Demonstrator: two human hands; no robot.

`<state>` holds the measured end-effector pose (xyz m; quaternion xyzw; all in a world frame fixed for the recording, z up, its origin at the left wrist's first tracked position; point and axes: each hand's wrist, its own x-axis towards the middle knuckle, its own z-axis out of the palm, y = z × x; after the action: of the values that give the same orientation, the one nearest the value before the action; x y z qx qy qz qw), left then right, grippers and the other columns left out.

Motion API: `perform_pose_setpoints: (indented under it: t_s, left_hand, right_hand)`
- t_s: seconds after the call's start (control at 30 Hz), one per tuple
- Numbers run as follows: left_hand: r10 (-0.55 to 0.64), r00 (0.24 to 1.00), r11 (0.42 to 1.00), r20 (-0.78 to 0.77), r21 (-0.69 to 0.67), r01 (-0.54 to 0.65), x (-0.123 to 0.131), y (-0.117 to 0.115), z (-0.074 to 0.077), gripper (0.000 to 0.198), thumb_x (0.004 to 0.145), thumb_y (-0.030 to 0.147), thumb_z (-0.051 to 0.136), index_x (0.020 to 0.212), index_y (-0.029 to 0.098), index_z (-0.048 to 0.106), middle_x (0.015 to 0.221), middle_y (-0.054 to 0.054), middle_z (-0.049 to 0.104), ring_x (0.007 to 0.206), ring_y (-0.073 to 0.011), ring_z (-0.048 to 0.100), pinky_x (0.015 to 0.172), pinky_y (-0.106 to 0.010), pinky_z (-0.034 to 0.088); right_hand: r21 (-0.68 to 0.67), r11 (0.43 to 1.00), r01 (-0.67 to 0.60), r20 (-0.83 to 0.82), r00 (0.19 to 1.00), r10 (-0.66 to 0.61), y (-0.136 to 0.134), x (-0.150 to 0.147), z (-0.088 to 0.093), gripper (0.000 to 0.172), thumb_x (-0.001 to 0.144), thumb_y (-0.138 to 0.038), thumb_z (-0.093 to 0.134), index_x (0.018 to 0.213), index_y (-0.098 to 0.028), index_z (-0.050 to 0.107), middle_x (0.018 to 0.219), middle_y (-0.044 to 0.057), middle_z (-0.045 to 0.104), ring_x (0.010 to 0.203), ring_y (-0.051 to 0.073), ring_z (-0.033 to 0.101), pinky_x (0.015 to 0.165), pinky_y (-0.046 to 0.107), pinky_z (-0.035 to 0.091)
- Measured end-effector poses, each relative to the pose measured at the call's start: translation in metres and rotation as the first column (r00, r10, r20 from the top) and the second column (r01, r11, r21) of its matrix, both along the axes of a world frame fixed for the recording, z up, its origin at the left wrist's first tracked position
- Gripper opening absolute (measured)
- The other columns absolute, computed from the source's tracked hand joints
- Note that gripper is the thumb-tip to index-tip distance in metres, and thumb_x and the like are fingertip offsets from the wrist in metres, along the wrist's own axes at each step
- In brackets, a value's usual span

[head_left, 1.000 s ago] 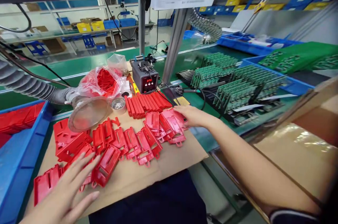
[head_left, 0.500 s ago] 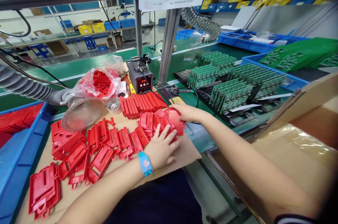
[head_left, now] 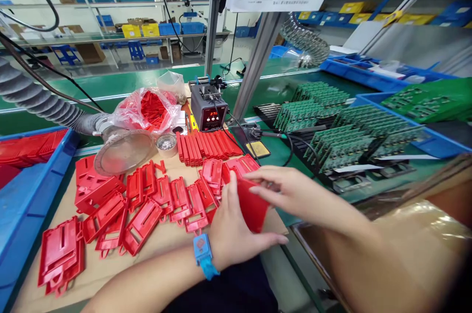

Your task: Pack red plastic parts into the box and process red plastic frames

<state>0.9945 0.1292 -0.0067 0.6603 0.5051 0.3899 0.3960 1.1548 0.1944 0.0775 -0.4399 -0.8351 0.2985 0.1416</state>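
A red plastic panel (head_left: pixel 251 204) stands tilted at the right end of the cardboard-covered work area. My right hand (head_left: pixel 275 186) pinches its upper right edge between thumb and fingers. Beside the panel's left face is my left hand (head_left: pixel 230 227), its fingers raised and its thumb stretched out to the right; whether it touches the panel I cannot tell. A blue wrist strap (head_left: pixel 203 254) circles my left wrist. Behind and left of my hands lie several slotted red plastic trays (head_left: pixel 179 200), some overlapping. Narrow red plastic strips (head_left: pixel 206 145) stand in a row behind them.
A soldering station (head_left: pixel 208 109) stands at the back, near a tip-cleaning sponge (head_left: pixel 257 149). A fume hose with a round hood (head_left: pixel 125 152) reaches in from the left. Green circuit boards (head_left: pixel 344 140) stand in racks at right. Blue bins (head_left: pixel 35 214) flank the bench.
My right hand has raised and tilted the red panel toward me. My left hand has turned from lying palm down over the red parts to upright beside the panel. The view has shifted slightly.
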Motion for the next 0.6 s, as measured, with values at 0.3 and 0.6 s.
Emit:
perform_pose_setpoints:
  t_s: [0.3,0.6]
  left_hand:
    - [0.21,0.745,0.859,0.633,-0.483,0.168,-0.081,-0.017,-0.006,0.083,0.073,0.025,0.061,0.14,0.026,0.012,0.082,0.002,0.048,0.062,-0.0085,0.044,0.062,-0.025,0.039]
    - [0.407,0.402,0.777,0.82,-0.542,0.32,-0.122,-0.019,-0.006,0.026,0.078,0.036,0.06,0.095,0.016,0.062,0.081,-0.003,0.058,0.069,-0.0108,0.054,0.068,-0.027,0.044]
  right_hand:
    - [-0.097,0.994,0.041,0.541,0.841,0.018,0.095,-0.009,-0.076,0.094,0.044,-0.02,0.078,0.13,-0.019,0.043,0.108,0.011,0.05,0.1,0.03,0.054,0.088,0.038,0.042]
    - [-0.031,0.997,0.07,0.484,0.874,-0.047,0.097,-0.013,-0.101,0.079,0.037,-0.017,0.078,0.109,-0.016,0.048,0.109,0.009,0.043,0.1,0.026,0.051,0.089,0.035,0.042]
